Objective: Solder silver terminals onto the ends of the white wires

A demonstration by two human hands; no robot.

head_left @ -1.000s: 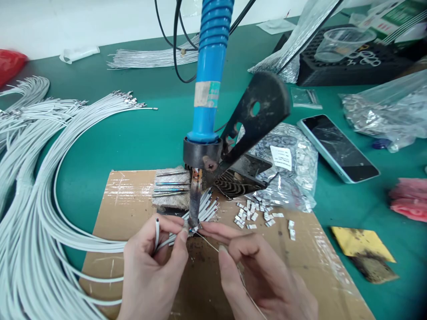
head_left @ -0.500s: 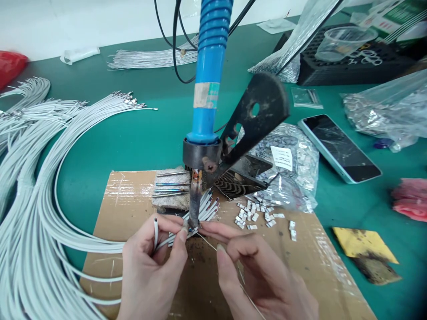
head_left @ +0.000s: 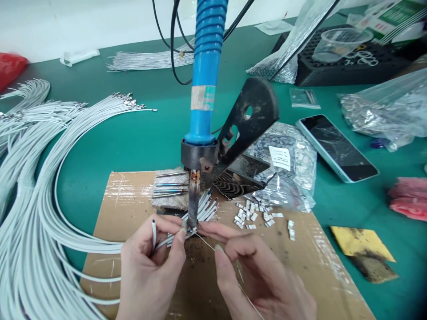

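A blue-handled soldering iron (head_left: 203,84) stands tip down in a dark metal stand (head_left: 245,122) over a taped cardboard sheet (head_left: 133,209). My left hand (head_left: 150,271) pinches white wires (head_left: 168,240) and holds their ends against the iron's tip (head_left: 192,211). My right hand (head_left: 263,278) is closed on a thin strand of solder wire (head_left: 207,242) that reaches the same tip. A fan of short white wire ends (head_left: 208,206) lies just behind the tip.
Long white wires (head_left: 36,213) curve across the green table on the left. Small metal terminals (head_left: 255,215) lie scattered on the cardboard beside a plastic bag of them (head_left: 290,173). A phone (head_left: 335,146), a yellow sponge (head_left: 365,251) and a black tray (head_left: 350,66) sit to the right.
The view has shifted slightly, so the iron and stand appear a little further left. Both hands stay at the tip, nearly still.
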